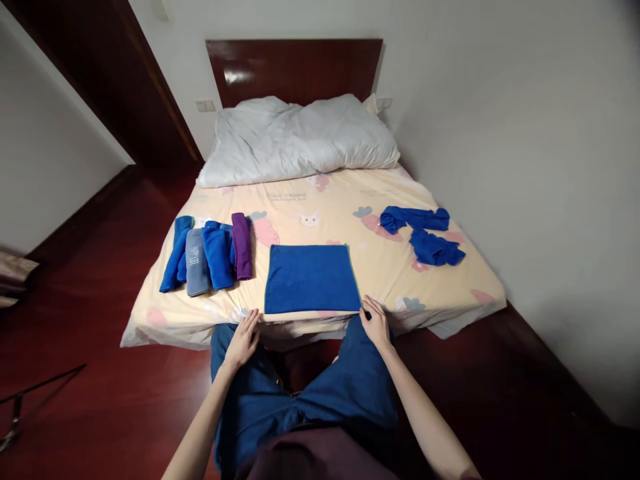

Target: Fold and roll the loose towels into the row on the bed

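Observation:
A blue towel [311, 279] lies flat and square at the near edge of the bed [345, 200]. My left hand [243, 340] rests near the towel's near left corner, fingers stretched out and holding nothing. At the towel's near right corner sits my right hand [376, 323], fingers together and touching the edge; whether it pinches the cloth I cannot tell. To the left of the towel lies a row of rolled towels [210, 257]: blue, grey, blue and purple. Two crumpled blue towels [423, 233] lie on the right side of the bed.
A white pillow [300, 137] lies at the head of the bed below a dark wooden headboard [295, 70]. A white wall [525, 167] runs close along the bed's right side. Dark red floor [90, 320] spreads to the left. My blue-trousered legs [305, 393] are against the bed's near edge.

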Motion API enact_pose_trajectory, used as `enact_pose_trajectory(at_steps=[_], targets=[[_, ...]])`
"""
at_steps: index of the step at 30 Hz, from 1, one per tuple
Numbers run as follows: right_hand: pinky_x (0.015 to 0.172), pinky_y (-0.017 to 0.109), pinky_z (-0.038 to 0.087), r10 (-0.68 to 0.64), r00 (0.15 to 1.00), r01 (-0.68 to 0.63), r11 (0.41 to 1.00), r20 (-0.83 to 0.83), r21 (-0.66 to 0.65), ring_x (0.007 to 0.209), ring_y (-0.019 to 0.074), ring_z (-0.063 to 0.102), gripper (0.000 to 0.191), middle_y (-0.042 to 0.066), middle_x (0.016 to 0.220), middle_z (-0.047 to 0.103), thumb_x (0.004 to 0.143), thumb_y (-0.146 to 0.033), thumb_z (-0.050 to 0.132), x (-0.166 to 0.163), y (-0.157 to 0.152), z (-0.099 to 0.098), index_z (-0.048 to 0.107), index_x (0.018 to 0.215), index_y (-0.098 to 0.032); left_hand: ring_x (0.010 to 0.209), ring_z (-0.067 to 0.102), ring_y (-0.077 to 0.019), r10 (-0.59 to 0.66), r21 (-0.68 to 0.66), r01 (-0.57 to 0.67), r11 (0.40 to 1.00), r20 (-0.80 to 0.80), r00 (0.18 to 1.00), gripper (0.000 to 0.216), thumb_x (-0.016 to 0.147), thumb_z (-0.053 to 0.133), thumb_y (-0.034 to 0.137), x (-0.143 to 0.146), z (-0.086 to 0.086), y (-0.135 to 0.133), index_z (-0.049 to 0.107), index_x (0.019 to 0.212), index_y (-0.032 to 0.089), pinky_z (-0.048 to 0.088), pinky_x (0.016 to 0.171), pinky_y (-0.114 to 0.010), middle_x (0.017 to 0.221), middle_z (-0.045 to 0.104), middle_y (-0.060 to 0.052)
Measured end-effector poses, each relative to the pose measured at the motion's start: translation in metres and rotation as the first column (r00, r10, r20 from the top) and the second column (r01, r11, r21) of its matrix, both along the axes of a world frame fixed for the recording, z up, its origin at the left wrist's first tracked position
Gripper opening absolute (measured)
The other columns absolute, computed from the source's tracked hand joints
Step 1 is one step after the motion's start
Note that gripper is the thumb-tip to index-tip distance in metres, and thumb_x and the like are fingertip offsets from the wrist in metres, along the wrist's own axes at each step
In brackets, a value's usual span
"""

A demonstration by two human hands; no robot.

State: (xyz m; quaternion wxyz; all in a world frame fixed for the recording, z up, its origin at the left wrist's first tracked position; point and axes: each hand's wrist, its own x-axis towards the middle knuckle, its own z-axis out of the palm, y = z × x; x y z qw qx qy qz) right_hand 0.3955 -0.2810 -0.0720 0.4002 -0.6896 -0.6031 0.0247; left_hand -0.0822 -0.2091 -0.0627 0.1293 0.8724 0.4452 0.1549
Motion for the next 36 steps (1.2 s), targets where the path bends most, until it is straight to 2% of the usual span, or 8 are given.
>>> enact_pose_trajectory(at_steps=[3,8,15,20,24,27,32,36], targets=[[0.108,0.048,0.050,0.011,1.000,-0.012,0.999,0.022,0.044,0.124,0.0265,0.062,0.034,0.012,0.130,0.068,0.096,-0.025,0.050,-0.004,-0.008,0.004,0.071,0.122,-0.018,0.152,0.030,-0.0253,0.032,0.012,-0.033,0.999,0.066,0.997,0.054,0.099,0.039,0.021,-0.002,-0.003,-0.012,0.040,0.153,0.019,0.034,0.122,-0.052,0.160,0.039,-0.012],[0.104,0.047,0.053,0.050,0.997,-0.050,0.999,0.064,0.004,0.118,0.0267,0.065,0.036,0.011,0.126,0.070,0.092,-0.022,0.053,-0.006,-0.013,0.008,0.071,0.123,-0.018,0.150,0.032,-0.0268,0.026,0.004,-0.026,1.000,0.101,0.995,0.042,0.095,0.044,0.020,-0.004,-0.007,-0.015,0.059,0.134,0.018,0.037,0.121,-0.050,0.159,0.041,-0.011],[0.105,0.046,0.052,0.024,0.996,-0.023,1.000,0.092,-0.003,0.121,0.0266,0.063,0.038,0.011,0.128,0.070,0.095,-0.021,0.049,-0.005,-0.016,0.009,0.070,0.126,-0.018,0.134,0.055,-0.0270,0.112,-0.029,-0.108,0.994,0.245,0.963,0.039,0.093,0.047,0.024,0.003,0.003,0.005,0.061,0.129,0.020,0.045,0.115,-0.050,0.139,0.062,-0.012],[0.107,0.046,0.051,0.071,0.992,-0.070,0.997,0.101,-0.014,0.122,0.0255,0.063,0.043,0.009,0.131,0.069,0.092,-0.015,0.049,-0.008,-0.007,0.011,0.067,0.130,-0.020,0.137,0.051,-0.0264,0.027,-0.009,-0.026,1.000,0.323,0.946,0.042,0.090,0.046,0.019,0.040,0.005,0.035,0.061,0.129,0.019,0.043,0.116,-0.051,0.141,0.060,-0.012],[0.107,0.045,0.051,0.075,0.994,-0.071,0.996,0.085,-0.049,0.120,0.0249,0.063,0.048,0.010,0.128,0.070,0.087,-0.008,0.048,-0.012,0.006,0.008,0.068,0.129,-0.018,0.136,0.053,-0.0254,-0.042,-0.027,0.052,0.998,0.283,0.958,0.049,0.079,0.042,0.008,0.064,-0.006,0.060,0.067,0.121,0.017,0.044,0.115,-0.051,0.138,0.062,-0.011],[0.108,0.047,0.050,0.089,0.993,-0.084,0.994,0.077,-0.064,0.120,0.0252,0.063,0.054,0.010,0.127,0.070,0.081,-0.003,0.046,-0.015,0.014,0.005,0.069,0.127,-0.019,0.134,0.055,-0.0245,-0.052,-0.026,0.059,0.998,0.225,0.973,0.056,0.071,0.044,0.003,0.069,-0.010,0.068,0.069,0.120,0.019,0.045,0.115,-0.050,0.136,0.065,-0.010],[0.105,0.045,0.053,0.099,0.995,-0.099,0.994,-0.004,-0.056,0.116,0.0243,0.066,0.053,0.010,0.123,0.071,0.080,-0.004,0.046,-0.012,0.019,0.003,0.070,0.124,-0.021,0.138,0.050,-0.0260,-0.056,-0.031,0.059,0.998,0.075,0.996,0.068,0.068,0.050,0.003,0.066,-0.001,0.063,0.064,0.131,0.024,0.041,0.116,-0.049,0.146,0.057,-0.006],[0.103,0.045,0.054,0.060,0.995,-0.064,0.997,-0.076,-0.050,0.112,0.0244,0.066,0.047,0.011,0.119,0.072,0.085,-0.010,0.045,-0.007,0.020,0.004,0.071,0.123,-0.020,0.136,0.053,-0.0261,-0.027,-0.024,0.028,0.999,0.068,0.997,0.060,0.075,0.047,0.005,0.068,0.006,0.061,0.066,0.129,0.024,0.042,0.114,-0.048,0.142,0.061,-0.007]])
